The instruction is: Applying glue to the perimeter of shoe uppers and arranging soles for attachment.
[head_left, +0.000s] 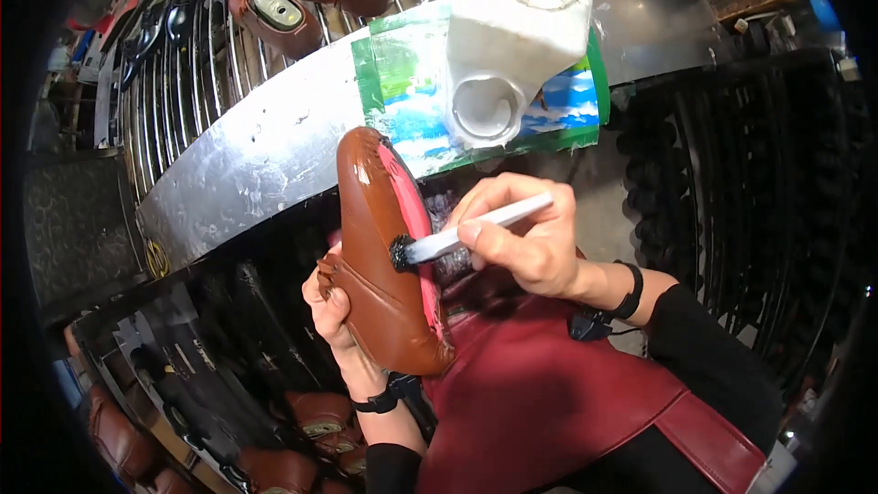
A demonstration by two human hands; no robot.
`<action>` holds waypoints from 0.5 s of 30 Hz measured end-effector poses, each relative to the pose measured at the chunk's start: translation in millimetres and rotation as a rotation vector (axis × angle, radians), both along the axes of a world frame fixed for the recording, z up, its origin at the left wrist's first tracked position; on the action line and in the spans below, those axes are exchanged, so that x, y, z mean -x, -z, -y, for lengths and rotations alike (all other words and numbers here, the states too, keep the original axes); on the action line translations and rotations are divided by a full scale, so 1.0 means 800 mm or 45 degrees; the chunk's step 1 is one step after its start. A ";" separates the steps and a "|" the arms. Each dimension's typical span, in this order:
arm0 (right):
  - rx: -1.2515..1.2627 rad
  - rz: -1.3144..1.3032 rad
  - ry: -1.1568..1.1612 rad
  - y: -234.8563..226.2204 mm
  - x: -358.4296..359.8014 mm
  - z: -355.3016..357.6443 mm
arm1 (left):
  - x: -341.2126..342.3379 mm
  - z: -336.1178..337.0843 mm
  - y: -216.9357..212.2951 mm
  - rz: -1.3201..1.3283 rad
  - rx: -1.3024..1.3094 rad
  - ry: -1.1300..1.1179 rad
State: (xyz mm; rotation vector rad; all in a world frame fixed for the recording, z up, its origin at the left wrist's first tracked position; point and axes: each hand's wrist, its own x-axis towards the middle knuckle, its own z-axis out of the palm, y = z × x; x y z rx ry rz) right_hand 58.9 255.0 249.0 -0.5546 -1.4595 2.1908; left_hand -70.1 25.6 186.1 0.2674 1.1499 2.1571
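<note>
My left hand (pixel 326 311) grips a brown leather shoe upper (pixel 377 247) from its left side, keeping the toe pointed away from me. A pink strip (pixel 412 197) runs along the shoe's right side by the dark bottom edge. Between the fingers and thumb of my right hand (pixel 530 247) is a brush (pixel 441 242) with a pale handle. Its dark bristles touch the shoe's side beside the pink strip. Beyond the toe stands a cut-open white plastic jug (pixel 521 14), with whitish stuff in its round mouth (pixel 487 110). The shoe hides part of my left fingers.
The jug rests on a blue, white and green sheet (pixel 402 128) over a metal ledge (pixel 265 142). Behind are metal bars (pixel 197 82) carrying brown shoes (pixel 277 18) and black shoes (pixel 179 14). More brown shoes (pixel 279 468) sit low at left. A red apron (pixel 540 393) covers my lap.
</note>
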 end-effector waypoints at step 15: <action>-0.339 -0.064 -0.405 -0.052 -0.001 -0.003 | 0.024 -0.018 -0.018 -0.047 0.058 -0.207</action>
